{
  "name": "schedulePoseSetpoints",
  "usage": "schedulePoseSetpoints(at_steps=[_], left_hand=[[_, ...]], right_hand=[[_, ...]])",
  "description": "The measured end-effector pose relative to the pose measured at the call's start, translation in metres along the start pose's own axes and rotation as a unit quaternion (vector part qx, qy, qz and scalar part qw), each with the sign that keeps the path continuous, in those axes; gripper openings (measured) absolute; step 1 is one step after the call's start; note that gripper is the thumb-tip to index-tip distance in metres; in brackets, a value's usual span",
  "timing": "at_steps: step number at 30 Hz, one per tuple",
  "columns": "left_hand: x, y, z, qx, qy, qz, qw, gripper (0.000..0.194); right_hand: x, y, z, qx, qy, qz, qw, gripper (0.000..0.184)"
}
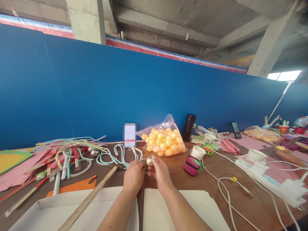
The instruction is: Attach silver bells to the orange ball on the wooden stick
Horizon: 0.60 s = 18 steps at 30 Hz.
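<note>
My right hand (163, 175) pinches a small shiny silver-and-gold ball (149, 161) between thumb and fingers. Close beside it, my left hand (133, 175) is closed, its fingers curled toward the ball; whatever lies in them is hidden. Both hands are above the brown table (178, 179). Just behind them sits a clear plastic bag of orange ping-pong balls (165, 142). A hammer (96, 192) with a wooden handle lies left of my left hand, across a white box lid (115, 195). White card (180, 208) is under my right forearm.
Coiled pale tubes (115, 155), sticks and coloured paper (31, 163) crowd the left. To the right are a purple pouch (192, 165), a paper cup (198, 152), a black bottle (189, 127), white cables (227, 192) and a power strip (269, 181). A blue partition (156, 93) stands behind.
</note>
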<state>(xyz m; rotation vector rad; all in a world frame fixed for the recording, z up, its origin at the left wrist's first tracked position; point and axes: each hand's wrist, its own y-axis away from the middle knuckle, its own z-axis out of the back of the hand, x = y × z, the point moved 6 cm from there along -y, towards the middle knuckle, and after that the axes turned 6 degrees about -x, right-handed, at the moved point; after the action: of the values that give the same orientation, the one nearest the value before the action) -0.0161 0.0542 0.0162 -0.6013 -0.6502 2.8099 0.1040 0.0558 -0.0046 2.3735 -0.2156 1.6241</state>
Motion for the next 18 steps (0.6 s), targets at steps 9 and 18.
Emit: schedulePoseSetpoints(at_steps=[9, 18], left_hand=[[0.009, 0.000, 0.006, -0.048, 0.095, 0.051, 0.993, 0.017], [0.021, 0.007, 0.014, -0.048, 0.344, 0.180, 0.920, 0.023]], right_hand=[[0.003, 0.000, 0.004, -0.011, -0.014, 0.000, 1.000, 0.040], [-0.001, -0.002, 0.002, 0.003, -0.031, -0.007, 0.999, 0.043]])
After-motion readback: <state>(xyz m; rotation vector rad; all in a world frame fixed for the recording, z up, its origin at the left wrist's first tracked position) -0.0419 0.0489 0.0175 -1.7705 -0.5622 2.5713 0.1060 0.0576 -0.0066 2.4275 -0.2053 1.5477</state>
